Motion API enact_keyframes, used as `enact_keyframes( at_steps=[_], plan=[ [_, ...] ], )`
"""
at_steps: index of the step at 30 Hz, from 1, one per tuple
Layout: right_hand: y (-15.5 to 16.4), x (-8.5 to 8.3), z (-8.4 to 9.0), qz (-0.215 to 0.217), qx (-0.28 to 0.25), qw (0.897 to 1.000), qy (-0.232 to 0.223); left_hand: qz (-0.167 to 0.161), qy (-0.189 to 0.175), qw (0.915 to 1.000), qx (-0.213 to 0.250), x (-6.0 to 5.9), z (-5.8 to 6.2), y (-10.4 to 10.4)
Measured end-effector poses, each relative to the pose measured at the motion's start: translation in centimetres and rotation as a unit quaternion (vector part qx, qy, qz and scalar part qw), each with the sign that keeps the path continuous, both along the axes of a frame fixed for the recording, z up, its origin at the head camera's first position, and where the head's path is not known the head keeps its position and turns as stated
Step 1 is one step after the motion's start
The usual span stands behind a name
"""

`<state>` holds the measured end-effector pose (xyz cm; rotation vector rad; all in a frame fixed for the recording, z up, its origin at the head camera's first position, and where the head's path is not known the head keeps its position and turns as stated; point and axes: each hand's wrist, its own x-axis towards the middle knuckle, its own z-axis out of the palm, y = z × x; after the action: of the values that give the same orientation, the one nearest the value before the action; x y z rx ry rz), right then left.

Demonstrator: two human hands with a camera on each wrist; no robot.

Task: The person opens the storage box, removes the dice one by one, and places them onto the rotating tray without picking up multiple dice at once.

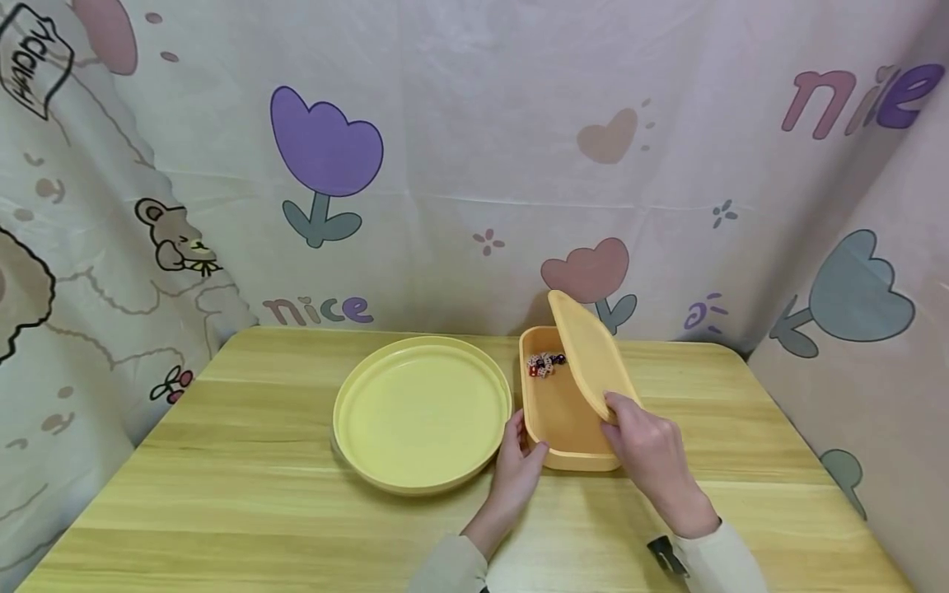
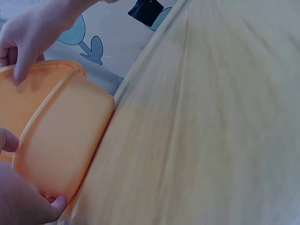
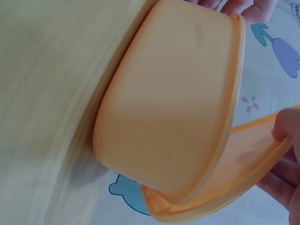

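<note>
Orange box [image 1: 563, 412]: rectangular, open-topped, standing on the bench [image 1: 222, 478] between the two hands. In the right wrist view its outer wall [image 3: 164, 108] fills most of the frame.

Left hand [image 1: 519, 461]: at the near left corner of the box, thumb and fingers curled round the box's wall, gripping it. In the left wrist view a fingertip [image 2: 58, 204] shows at the box's corner.

Right hand [image 1: 645, 449]: just right of the box, fingers pinching the near end of the orange lid [image 1: 589, 354]. The lid is tilted, its near end raised above the box's right rim, its far end reaching up and back past the box's far wall. In the right wrist view a fingertip [image 3: 286, 126] presses on the lid's edge, and the lid [image 3: 220, 192] runs under the box's rim.

Dice [image 1: 544, 364]: a small cluster, red, white and dark, lying inside the box at the end farthest from both hands.

Yellow round tray [image 1: 356, 403]: shallow, raised rim, lying flat on the bench just left of the left hand, beside the box.

Printed cloth backdrop [image 1: 474, 165]: tulips, hearts and the word "nice", hanging beyond the bench, well away from the hands.
</note>
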<state>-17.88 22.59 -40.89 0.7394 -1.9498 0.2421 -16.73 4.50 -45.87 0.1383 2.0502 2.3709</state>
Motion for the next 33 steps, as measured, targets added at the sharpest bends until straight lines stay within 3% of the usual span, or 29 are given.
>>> enact_keyframes(
  at_steps=[7,12,16,20,23,25,29,33],
  plan=[
    [0.7,0.5,0.6,-0.058,-0.078,0.995,-0.004,-0.002,-0.002,1.0,-0.002,0.0,0.2,-0.1],
    [1.6,0.2,0.5,-0.064,-0.163,0.984,0.025,-0.008,-0.002,1.0,0.001,0.0,0.4,0.0],
    [2.0,-0.1,0.2,-0.062,-0.231,0.97,0.031,-0.008,-0.009,0.9999,0.0,0.0,0.3,0.0],
    [2.3,0.1,0.1,-0.082,-0.314,0.946,0.01,-0.007,-0.014,0.9999,-0.001,0.0,0.2,0.1],
    [2.7,0.4,0.2,-0.105,-0.39,0.914,-0.022,-0.006,-0.013,0.9999,-0.001,0.0,0.1,0.2],
    [3.0,0.6,0.3,-0.12,-0.446,0.885,-0.055,-0.008,-0.015,0.9999,0.002,0.0,0.0,0.2],
    [4.0,0.5,0.5,-0.135,-0.554,0.813,-0.116,-0.005,-0.013,0.9999,0.001,-0.1,-0.1,0.3],
    [5.0,0.2,0.5,-0.101,-0.656,0.734,-0.142,-0.003,-0.006,1.0,-0.001,-0.2,-0.2,0.2]
  ],
)
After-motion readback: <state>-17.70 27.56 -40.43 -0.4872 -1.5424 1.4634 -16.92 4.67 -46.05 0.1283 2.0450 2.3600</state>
